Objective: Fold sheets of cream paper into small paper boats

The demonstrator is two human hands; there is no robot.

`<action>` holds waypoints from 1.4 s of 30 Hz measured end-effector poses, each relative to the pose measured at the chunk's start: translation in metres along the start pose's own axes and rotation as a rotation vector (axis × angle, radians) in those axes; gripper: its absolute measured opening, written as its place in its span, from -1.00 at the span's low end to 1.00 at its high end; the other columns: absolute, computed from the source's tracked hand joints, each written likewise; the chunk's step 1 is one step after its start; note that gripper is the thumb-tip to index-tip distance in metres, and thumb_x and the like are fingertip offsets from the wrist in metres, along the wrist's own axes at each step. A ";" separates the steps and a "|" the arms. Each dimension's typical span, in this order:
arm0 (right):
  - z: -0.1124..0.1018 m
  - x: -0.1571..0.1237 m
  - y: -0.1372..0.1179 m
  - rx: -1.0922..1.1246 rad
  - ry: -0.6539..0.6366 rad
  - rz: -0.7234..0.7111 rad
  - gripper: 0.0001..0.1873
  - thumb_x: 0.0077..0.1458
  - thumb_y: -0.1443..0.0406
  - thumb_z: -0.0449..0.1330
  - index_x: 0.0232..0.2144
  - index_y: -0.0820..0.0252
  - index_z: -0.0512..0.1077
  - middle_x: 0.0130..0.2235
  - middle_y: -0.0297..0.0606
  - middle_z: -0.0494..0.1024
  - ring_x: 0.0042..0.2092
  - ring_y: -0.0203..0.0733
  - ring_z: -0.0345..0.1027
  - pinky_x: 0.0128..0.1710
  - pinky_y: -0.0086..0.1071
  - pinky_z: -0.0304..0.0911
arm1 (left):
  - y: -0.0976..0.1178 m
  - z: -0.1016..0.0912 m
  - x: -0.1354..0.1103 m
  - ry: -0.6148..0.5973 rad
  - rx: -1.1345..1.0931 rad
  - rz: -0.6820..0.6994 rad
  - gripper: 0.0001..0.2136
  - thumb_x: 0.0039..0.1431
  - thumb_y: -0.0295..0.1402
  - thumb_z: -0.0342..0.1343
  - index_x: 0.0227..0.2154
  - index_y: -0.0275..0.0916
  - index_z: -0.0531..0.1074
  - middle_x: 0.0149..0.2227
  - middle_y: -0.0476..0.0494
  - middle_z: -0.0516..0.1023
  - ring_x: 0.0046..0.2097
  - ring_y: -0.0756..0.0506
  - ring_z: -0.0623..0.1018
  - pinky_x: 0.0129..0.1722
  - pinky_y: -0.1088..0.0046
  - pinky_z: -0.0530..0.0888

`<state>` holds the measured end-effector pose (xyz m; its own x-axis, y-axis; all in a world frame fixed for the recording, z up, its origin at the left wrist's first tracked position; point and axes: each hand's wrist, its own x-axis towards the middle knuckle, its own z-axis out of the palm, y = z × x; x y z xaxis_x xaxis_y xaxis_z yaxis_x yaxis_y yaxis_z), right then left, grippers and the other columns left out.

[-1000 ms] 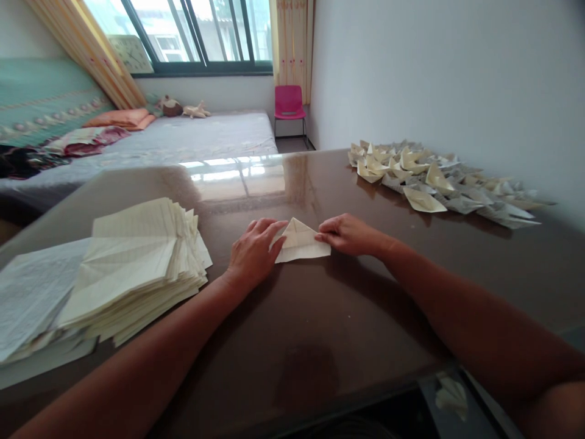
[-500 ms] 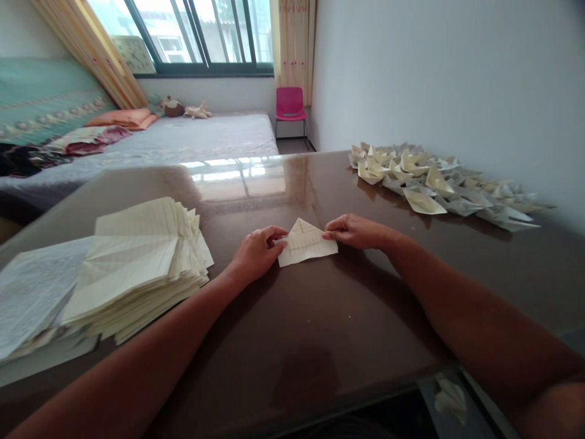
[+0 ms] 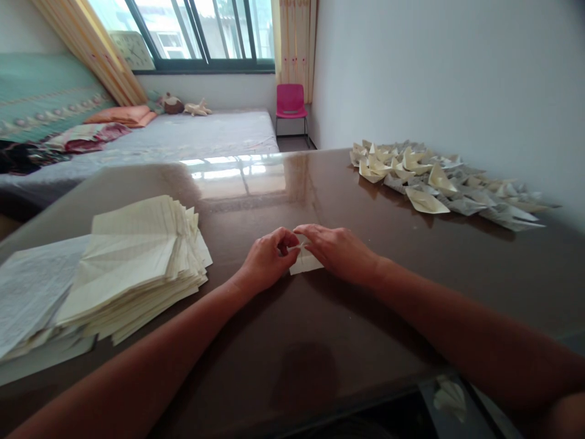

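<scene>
A small folded piece of cream paper (image 3: 304,262) lies on the dark glossy table (image 3: 320,341), mostly covered by my hands. My left hand (image 3: 267,259) is curled, with thumb and fingers pinching the paper's left edge. My right hand (image 3: 336,253) lies over the paper's right part, fingers pointing left and pressing it down, fingertips meeting those of the left hand. Only a small lower corner of the paper shows between the two hands.
A thick stack of cream lined sheets (image 3: 137,262) sits at the left, overlapping grey printed sheets (image 3: 27,292). A heap of several folded paper boats (image 3: 439,180) lies at the far right by the wall. Beyond the table are a bed (image 3: 183,143) and a pink chair (image 3: 290,103).
My right hand slid left across the paper, which was spread between both hands and is now folded smaller beneath them. My left hand stayed pinched on the left edge.
</scene>
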<state>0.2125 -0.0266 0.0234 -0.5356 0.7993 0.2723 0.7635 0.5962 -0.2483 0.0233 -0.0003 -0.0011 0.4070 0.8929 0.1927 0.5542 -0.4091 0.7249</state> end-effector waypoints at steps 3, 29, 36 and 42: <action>0.003 0.002 0.005 0.049 -0.057 0.036 -0.68 0.24 0.35 0.02 0.03 0.16 0.30 -0.03 -0.19 0.51 -0.07 -0.18 0.42 -0.15 -0.39 0.24 | -0.002 0.001 0.001 -0.013 -0.063 0.011 -0.90 0.05 -0.33 0.10 -0.40 -0.25 0.41 -0.44 0.01 0.48 -0.42 0.03 0.42 -0.40 0.53 0.36; -0.005 0.005 0.019 0.125 -0.023 0.041 -0.83 0.21 0.27 0.10 -0.25 0.11 0.50 -0.20 -0.30 0.52 -0.22 -0.27 0.39 -0.25 -0.45 0.14 | 0.005 0.002 -0.008 0.011 0.157 0.128 -0.88 0.21 -0.36 -0.04 -0.28 -0.20 0.38 -0.32 -0.04 0.47 -0.31 -0.01 0.46 -0.29 0.48 0.37; -0.003 0.004 0.014 0.062 -0.030 0.085 -0.82 0.22 0.26 0.08 -0.27 0.12 0.49 -0.21 -0.29 0.52 -0.22 -0.25 0.39 -0.24 -0.45 0.14 | 0.012 0.003 -0.016 0.037 0.520 0.171 -0.76 0.26 -0.12 -0.05 -0.28 -0.13 0.42 -0.29 -0.03 0.52 -0.29 -0.04 0.47 -0.37 0.48 0.29; -0.001 0.004 0.012 0.103 -0.018 0.065 -0.81 0.22 0.25 0.08 -0.27 0.10 0.49 -0.20 -0.31 0.52 -0.21 -0.27 0.40 -0.23 -0.45 0.14 | 0.009 0.000 -0.014 -0.041 0.528 0.199 -0.78 0.28 -0.19 -0.08 -0.30 -0.13 0.42 -0.30 -0.03 0.52 -0.32 -0.04 0.46 -0.37 0.47 0.27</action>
<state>0.2203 -0.0163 0.0220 -0.4932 0.8373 0.2361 0.7562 0.5467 -0.3595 0.0222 -0.0165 0.0030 0.5629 0.7850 0.2586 0.7476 -0.6170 0.2456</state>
